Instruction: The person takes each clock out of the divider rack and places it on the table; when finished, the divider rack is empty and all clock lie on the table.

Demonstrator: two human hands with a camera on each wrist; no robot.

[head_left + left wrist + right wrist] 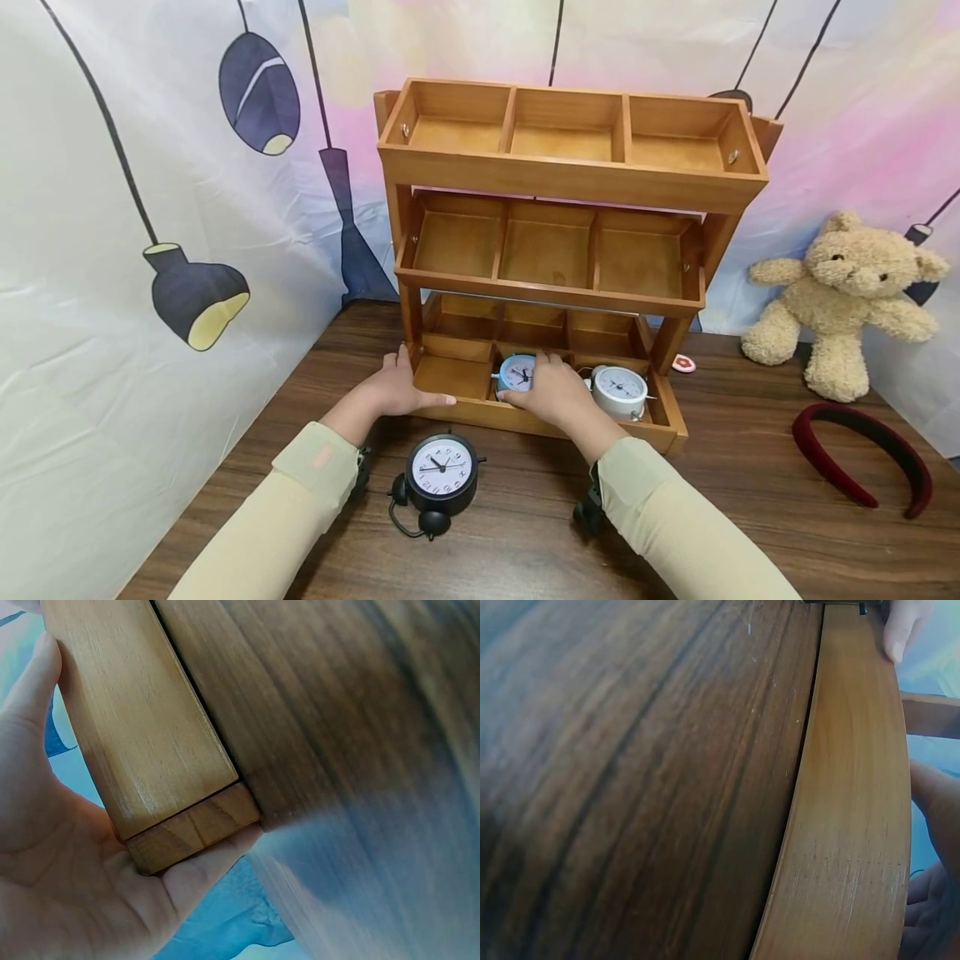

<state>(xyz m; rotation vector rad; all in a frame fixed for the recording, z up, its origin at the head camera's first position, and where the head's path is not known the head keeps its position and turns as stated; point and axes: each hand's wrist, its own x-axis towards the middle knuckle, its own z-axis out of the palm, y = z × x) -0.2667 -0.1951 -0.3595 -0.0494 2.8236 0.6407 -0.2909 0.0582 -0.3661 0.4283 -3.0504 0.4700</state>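
Observation:
A three-tier wooden shelf (573, 182) stands on the table, each tier divided into compartments. My left hand (384, 388) grips the front left corner of its bottom tier; in the left wrist view the palm and fingers wrap the wooden corner (150, 727). In the bottom tier's middle compartment sits a small blue alarm clock (516, 373). My right hand (558, 395) holds that clock, thumb at its lower edge and fingers over its right side. A white alarm clock (620, 388) leans face up in the compartment to the right. The right wrist view shows mostly the shelf's front board (847, 795), hiding the clock.
A black twin-bell alarm clock (444, 468) lies face up on the table (517, 533), between my forearms. On the right are a dark red headband (825, 467) and a seated teddy bear (843, 300). A small red-and-white item (683, 363) lies beside the shelf.

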